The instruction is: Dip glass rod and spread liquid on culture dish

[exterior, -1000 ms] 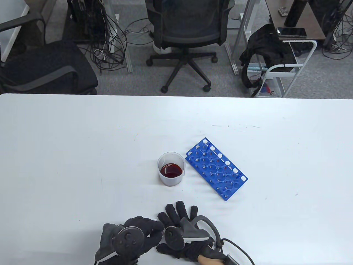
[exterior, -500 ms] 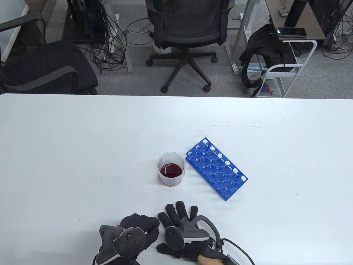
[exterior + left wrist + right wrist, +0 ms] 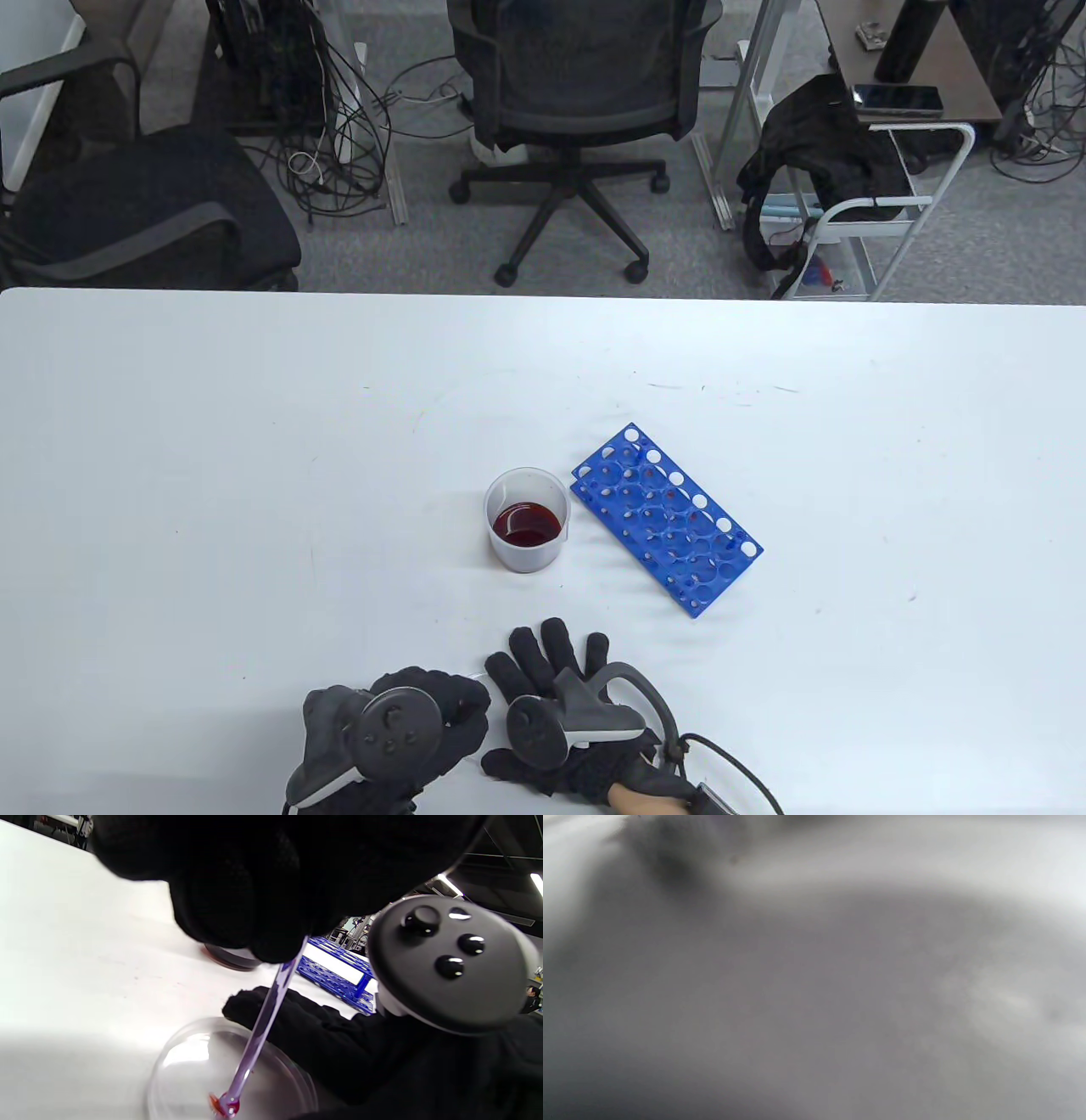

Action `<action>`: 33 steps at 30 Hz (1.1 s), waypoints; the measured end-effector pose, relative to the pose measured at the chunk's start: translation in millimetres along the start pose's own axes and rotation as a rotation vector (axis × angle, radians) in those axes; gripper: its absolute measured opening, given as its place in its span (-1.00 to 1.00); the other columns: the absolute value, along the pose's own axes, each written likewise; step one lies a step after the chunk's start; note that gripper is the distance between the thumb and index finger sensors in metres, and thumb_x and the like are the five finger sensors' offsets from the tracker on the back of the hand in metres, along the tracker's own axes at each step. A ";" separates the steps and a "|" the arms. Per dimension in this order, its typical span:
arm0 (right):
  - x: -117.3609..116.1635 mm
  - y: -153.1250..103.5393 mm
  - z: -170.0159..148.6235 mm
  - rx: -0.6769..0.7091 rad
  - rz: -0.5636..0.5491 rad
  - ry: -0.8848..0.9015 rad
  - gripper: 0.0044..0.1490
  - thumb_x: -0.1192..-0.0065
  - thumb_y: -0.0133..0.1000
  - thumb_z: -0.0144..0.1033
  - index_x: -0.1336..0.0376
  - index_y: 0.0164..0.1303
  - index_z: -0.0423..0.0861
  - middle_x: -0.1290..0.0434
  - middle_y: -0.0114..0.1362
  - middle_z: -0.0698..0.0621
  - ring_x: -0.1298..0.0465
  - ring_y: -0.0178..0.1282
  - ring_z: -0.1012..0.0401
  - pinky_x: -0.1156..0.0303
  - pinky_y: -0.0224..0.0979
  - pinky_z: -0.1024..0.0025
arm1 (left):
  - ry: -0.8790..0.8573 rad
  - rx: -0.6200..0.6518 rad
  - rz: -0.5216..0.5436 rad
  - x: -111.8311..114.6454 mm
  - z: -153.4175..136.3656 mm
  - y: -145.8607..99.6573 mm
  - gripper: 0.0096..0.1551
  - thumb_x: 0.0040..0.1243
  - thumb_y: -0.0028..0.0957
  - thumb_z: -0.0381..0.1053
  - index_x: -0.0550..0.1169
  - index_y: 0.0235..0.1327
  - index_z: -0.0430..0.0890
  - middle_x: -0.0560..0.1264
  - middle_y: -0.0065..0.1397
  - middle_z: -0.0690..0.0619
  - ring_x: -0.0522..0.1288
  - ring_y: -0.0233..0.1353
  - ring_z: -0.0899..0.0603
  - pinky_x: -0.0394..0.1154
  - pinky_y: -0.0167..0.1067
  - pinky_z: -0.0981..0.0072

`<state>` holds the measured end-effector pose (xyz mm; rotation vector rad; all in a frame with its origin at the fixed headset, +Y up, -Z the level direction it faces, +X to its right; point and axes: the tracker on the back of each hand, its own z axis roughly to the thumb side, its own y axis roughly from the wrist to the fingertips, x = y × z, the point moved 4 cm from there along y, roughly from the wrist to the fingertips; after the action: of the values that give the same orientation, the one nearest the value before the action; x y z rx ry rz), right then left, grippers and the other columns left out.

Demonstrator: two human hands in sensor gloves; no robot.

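On the big white table (image 3: 212, 475), the beaker (image 3: 526, 519) with dark red liquid (image 3: 528, 522) is the thing to find first. Just to its right, nearly touching it, lies the blue tube rack (image 3: 666, 518), turned at a slant. Well below the beaker, at the near edge of the table, are the two black gloved hands, side by side. The right hand (image 3: 560, 722) lies flat with its fingers (image 3: 556, 641) spread apart, pointing toward the beaker. The right wrist view is only a gray blur, so what is under that hand cannot be told from there. The left hand (image 3: 399, 730) is curled up. In the left wrist view its fingers (image 3: 254, 899) are pressed together around the top of the glass rod (image 3: 265, 1018). The rod hangs down from the fingertips at a slant. Its round tip, wet with red, touches the floor of the clear culture dish (image 3: 186, 1065). The dish sits right beside the right hand's fingers, on the near side of the beaker.
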<state>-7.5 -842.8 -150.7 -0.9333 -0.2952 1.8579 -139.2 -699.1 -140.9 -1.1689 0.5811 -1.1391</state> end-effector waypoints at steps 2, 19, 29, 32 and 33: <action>0.0 0.1 -0.1 0.000 0.000 0.000 0.32 0.52 0.25 0.50 0.78 0.60 -0.27 0.71 0.63 -0.41 0.61 0.52 -0.45 0.47 0.30 -0.68 | -0.010 0.006 0.000 0.4 0.5 0.2 -0.62 0.44 0.01 0.22 0.77 -0.06 0.04 0.79 0.00 0.08 0.78 -0.07 -0.13 0.71 -0.07 0.16; 0.0 0.1 -0.1 0.000 0.000 0.000 0.32 0.51 0.25 0.50 0.77 0.60 -0.27 0.70 0.63 -0.41 0.61 0.52 -0.45 0.47 0.31 -0.68 | 0.011 -0.012 0.094 0.2 6.1 -1.1 -0.60 0.43 0.02 0.22 0.76 -0.02 0.03 0.79 0.03 0.07 0.78 -0.05 -0.13 0.71 -0.06 0.16; 0.0 0.1 -0.1 0.000 0.000 0.000 0.32 0.51 0.25 0.50 0.77 0.60 -0.27 0.70 0.63 -0.41 0.61 0.52 -0.46 0.47 0.30 -0.68 | 0.016 -0.019 0.123 -2.6 6.0 -1.4 -0.60 0.43 0.02 0.21 0.77 -0.03 0.02 0.79 0.02 0.07 0.78 -0.05 -0.14 0.70 -0.05 0.16; 0.0 0.1 -0.1 0.000 0.000 0.000 0.32 0.51 0.25 0.50 0.77 0.60 -0.27 0.70 0.63 -0.41 0.61 0.52 -0.45 0.47 0.31 -0.68 | -0.009 -0.020 0.138 -7.9 4.4 -3.4 -0.60 0.43 0.02 0.21 0.77 -0.03 0.01 0.79 0.02 0.06 0.78 -0.06 -0.14 0.70 -0.06 0.16; 0.0 0.1 -0.1 0.000 0.000 0.000 0.32 0.51 0.25 0.50 0.77 0.60 -0.27 0.70 0.63 -0.41 0.61 0.52 -0.45 0.47 0.30 -0.68 | -0.016 -0.020 0.143 -9.7 4.0 -4.1 -0.60 0.42 0.03 0.21 0.77 -0.03 0.00 0.79 0.02 0.06 0.78 -0.06 -0.14 0.70 -0.06 0.15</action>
<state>-7.5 -842.8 -150.8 -0.9335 -0.2950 1.8577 -140.9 -688.5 -137.6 -1.1339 0.6544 -1.0040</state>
